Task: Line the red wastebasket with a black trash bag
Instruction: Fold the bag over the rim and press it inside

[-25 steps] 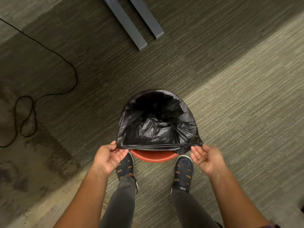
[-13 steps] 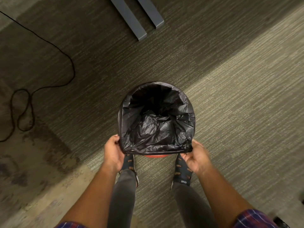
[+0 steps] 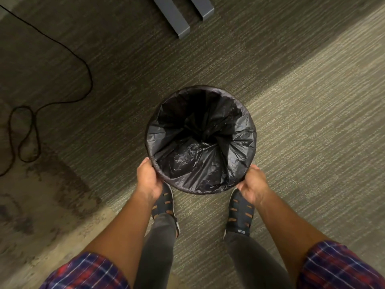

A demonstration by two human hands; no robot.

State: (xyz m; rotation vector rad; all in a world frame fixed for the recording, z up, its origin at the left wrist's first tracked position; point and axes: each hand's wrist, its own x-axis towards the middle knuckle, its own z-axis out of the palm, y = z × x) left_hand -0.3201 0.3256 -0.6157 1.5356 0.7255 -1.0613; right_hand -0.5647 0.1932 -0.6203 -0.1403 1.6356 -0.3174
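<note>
We stand over the wastebasket (image 3: 245, 180) on the carpet (image 3: 312, 142), btwn our shoes. Black trash bag (image 3: 200, 142) covers inside & rim all round. Left hand (image 3: 149, 180) & right hand (image 3: 253, 184) each curl closed on bag edge at near rim.

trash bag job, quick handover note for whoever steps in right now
Left hand: gripping the trash bag at the near-left rim.
Right hand: gripping the bag at the near-right rim.
Wastebasket: on the carpet in front of the shoes, fully hidden under the bag.
Done: bag open inside, edge folded over the whole rim.
Left: probably just tug the overhang down and let go.
</note>
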